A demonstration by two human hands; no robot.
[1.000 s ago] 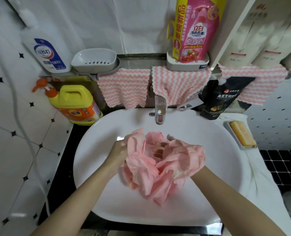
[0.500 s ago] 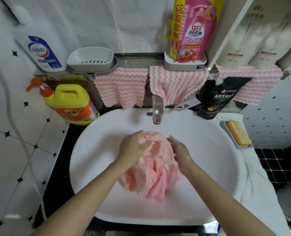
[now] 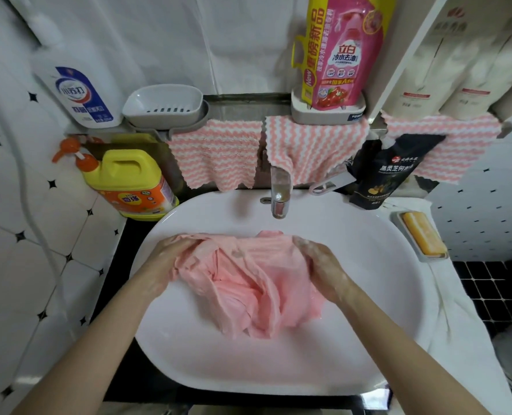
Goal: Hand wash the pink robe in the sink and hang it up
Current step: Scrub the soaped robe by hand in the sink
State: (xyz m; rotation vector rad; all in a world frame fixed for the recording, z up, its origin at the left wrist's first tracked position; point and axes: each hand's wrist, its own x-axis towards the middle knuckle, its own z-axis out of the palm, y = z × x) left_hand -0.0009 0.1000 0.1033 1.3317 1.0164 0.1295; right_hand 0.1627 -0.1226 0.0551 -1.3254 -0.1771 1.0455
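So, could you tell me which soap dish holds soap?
The dish right of the sink holds an orange bar; the grey ledge dish is empty.

A single wide-angle camera, worn on the head, looks steeply down from close above the white sink [image 3: 248,363], facing the faucet [image 3: 279,200] and the tiled back wall.

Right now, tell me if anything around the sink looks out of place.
The middle striped cloth sags at one corner over the top of the faucet, where it could get wet. Nothing else stands out.

Left hand [image 3: 170,260] and right hand [image 3: 323,266] grip pink robe [image 3: 248,286] in the sink [image 3: 248,363].
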